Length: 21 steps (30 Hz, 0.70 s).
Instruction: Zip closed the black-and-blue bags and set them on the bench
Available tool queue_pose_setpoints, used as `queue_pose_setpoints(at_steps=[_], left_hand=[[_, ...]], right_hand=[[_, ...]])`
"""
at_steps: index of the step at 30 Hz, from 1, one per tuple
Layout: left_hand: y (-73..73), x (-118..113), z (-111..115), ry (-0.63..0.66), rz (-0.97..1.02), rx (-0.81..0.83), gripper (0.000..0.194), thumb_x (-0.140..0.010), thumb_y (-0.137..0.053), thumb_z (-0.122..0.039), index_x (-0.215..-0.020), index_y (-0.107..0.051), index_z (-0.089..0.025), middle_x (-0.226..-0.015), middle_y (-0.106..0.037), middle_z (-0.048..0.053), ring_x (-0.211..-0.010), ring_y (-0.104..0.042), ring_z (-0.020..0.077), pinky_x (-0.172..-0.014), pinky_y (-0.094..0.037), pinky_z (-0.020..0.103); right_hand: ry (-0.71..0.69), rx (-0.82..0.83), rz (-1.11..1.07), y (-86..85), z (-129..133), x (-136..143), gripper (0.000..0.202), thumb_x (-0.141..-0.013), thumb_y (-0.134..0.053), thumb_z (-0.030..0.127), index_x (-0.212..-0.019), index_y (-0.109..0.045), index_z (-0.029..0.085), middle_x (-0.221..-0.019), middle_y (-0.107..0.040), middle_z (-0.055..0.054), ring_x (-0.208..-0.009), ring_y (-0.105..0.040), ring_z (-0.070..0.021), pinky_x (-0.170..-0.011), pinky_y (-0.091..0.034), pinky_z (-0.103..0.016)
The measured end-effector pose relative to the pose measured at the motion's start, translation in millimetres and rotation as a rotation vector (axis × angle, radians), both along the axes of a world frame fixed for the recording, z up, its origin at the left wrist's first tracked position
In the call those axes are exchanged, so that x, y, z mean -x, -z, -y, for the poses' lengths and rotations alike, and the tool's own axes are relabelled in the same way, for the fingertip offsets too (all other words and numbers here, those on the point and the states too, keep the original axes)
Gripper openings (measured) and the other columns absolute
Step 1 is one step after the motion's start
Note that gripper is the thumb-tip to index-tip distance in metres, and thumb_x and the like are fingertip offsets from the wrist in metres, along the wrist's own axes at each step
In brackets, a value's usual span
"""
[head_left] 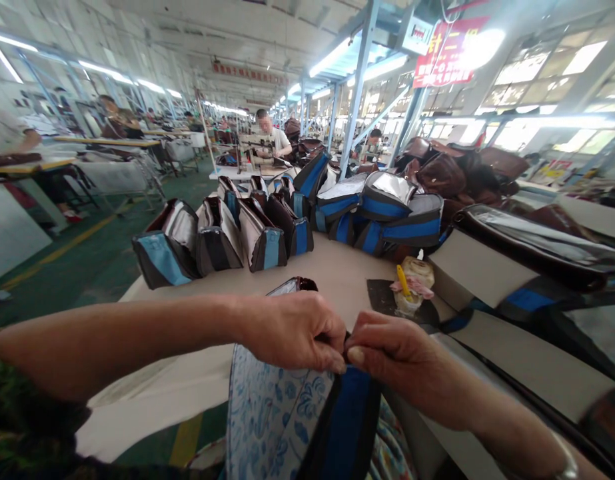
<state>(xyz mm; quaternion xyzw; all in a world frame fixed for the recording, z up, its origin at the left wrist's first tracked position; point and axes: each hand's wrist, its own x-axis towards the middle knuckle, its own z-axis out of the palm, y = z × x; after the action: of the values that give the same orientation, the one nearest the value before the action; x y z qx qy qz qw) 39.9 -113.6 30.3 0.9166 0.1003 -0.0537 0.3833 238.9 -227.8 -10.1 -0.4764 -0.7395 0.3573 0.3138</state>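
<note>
At the blue-striped bag (348, 427), both hands (294, 330) (402, 363) nearly meet, backs upward, each pinched closed on its edge.

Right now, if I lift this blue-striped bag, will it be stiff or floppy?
The bag likely flexes but keeps some shape, since its patterned side spreads broad and nearly flat. It would probably swing if lifted, as the left hand and right hand pinch its upper edge.

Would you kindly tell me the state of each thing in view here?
Left hand: pinching the blue-striped piece
Right hand: pinching it too
Blue-striped piece: held at its top edge
Front-row bags: standing
Blue-gray bags: piled
Brown bags: heaped
Yellow handle: sticking up, tilted
Pink cloth: crumpled
Tube lights: lit
</note>
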Motion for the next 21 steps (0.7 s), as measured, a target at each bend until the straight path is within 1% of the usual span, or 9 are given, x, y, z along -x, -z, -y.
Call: queue_pose_setpoints(at_steps=[2, 4, 6, 7, 9, 11, 12, 17, 21], left_hand=[[-2.1, 0, 2, 0.027, 0.041, -0.091, 0.023, -0.089, -0.069, -0.030, -0.071, -0.064, -0.017, -0.066, -0.057, -0.003, -0.064, -0.052, 0.0122, -0.062, -0.040, 0.024], [-4.3, 1, -1, 0.028, 0.004, -0.064, 0.027, -0.084, -0.077, -0.039, -0.074, -0.065, -0.017, -0.070, -0.059, -0.003, -0.065, -0.053, 0.0124, -0.061, -0.040, 0.024], [-7.1, 2, -7, 0.030, -0.088, 0.032, 0.037, -0.075, -0.083, -0.051, -0.080, -0.068, -0.018, -0.073, -0.061, -0.003, -0.067, -0.054, 0.0130, -0.059, -0.040, 0.023], [-8.6, 2, -11, 0.027, -0.123, 0.080, 0.041, -0.075, -0.081, -0.057, -0.082, -0.069, -0.018, -0.074, -0.061, -0.003, -0.068, -0.054, 0.0133, -0.059, -0.040, 0.022], [-11.0, 3, -19, 0.007, -0.146, 0.180, 0.046, -0.087, -0.066, -0.063, -0.082, -0.070, -0.018, -0.074, -0.060, -0.002, -0.070, -0.053, 0.0138, -0.061, -0.041, 0.023], [-11.7, 3, -25, -0.018, -0.139, 0.280, 0.052, -0.099, -0.049, -0.060, -0.078, -0.069, -0.016, -0.073, -0.058, 0.000, -0.070, -0.051, 0.0137, -0.065, -0.043, 0.023], [-11.1, 2, -27, -0.030, -0.139, 0.297, 0.051, -0.100, -0.047, -0.057, -0.075, -0.067, -0.016, -0.071, -0.056, 0.000, -0.068, -0.050, 0.0133, -0.065, -0.043, 0.023], [-5.0, 3, -23, 0.018, -0.149, 0.190, 0.042, -0.095, -0.058, -0.047, -0.064, -0.050, -0.018, -0.063, -0.036, -0.005, -0.059, -0.035, 0.0111, -0.052, -0.030, 0.024], [-3.7, 6, -16, -0.007, -0.124, 0.172, 0.041, -0.095, -0.056, -0.045, -0.065, -0.048, -0.019, -0.063, -0.036, -0.005, -0.058, -0.035, 0.0108, -0.053, -0.030, 0.025]], right_hand=[[-0.118, 0.066, -0.022, -6.6, -5, 0, 0.030, -0.101, -0.059, 0.036, -0.080, -0.071, 0.019, -0.083, -0.059, -0.001, -0.075, -0.056, -0.0138, -0.066, -0.042, -0.027], [-0.150, 0.090, -0.080, -9.0, -7, 2, 0.024, -0.099, -0.061, 0.029, -0.079, -0.070, 0.017, -0.083, -0.059, 0.000, -0.076, -0.055, -0.0129, -0.068, -0.042, -0.026], [-0.108, 0.089, -0.108, -8.0, -6, 5, 0.020, -0.095, -0.063, 0.020, -0.075, -0.067, 0.017, -0.081, -0.058, 0.001, -0.074, -0.053, -0.0121, -0.066, -0.040, -0.025], [-0.077, 0.082, -0.111, -6.7, -6, 7, 0.019, -0.092, -0.063, 0.017, -0.073, -0.065, 0.017, -0.080, -0.057, 0.001, -0.072, -0.051, -0.0118, -0.064, -0.039, -0.025], [-0.026, 0.070, -0.127, -3.7, -4, 11, 0.017, -0.087, -0.062, 0.012, -0.070, -0.062, 0.017, -0.078, -0.056, 0.001, -0.070, -0.049, -0.0120, -0.062, -0.037, -0.026], [0.005, 0.060, -0.155, -1.0, -3, 14, 0.017, -0.082, -0.060, 0.009, -0.068, -0.060, 0.018, -0.077, -0.055, 0.001, -0.070, -0.048, -0.0124, -0.061, -0.037, -0.026], [0.017, 0.049, -0.159, 0.0, -3, 16, 0.017, -0.080, -0.058, 0.007, -0.067, -0.059, 0.018, -0.076, -0.055, 0.001, -0.070, -0.048, -0.0124, -0.061, -0.037, -0.026], [0.076, -0.079, -0.079, 3.7, -3, 22, 0.019, -0.073, -0.054, 0.002, -0.063, -0.053, 0.018, -0.070, -0.052, 0.003, -0.065, -0.046, -0.0103, -0.057, -0.034, -0.024], [0.136, -0.244, -0.034, 5.3, -1, 34, 0.019, -0.070, -0.053, 0.001, -0.062, -0.049, 0.018, -0.068, -0.052, 0.003, -0.062, -0.046, -0.0093, -0.055, -0.033, -0.023]])
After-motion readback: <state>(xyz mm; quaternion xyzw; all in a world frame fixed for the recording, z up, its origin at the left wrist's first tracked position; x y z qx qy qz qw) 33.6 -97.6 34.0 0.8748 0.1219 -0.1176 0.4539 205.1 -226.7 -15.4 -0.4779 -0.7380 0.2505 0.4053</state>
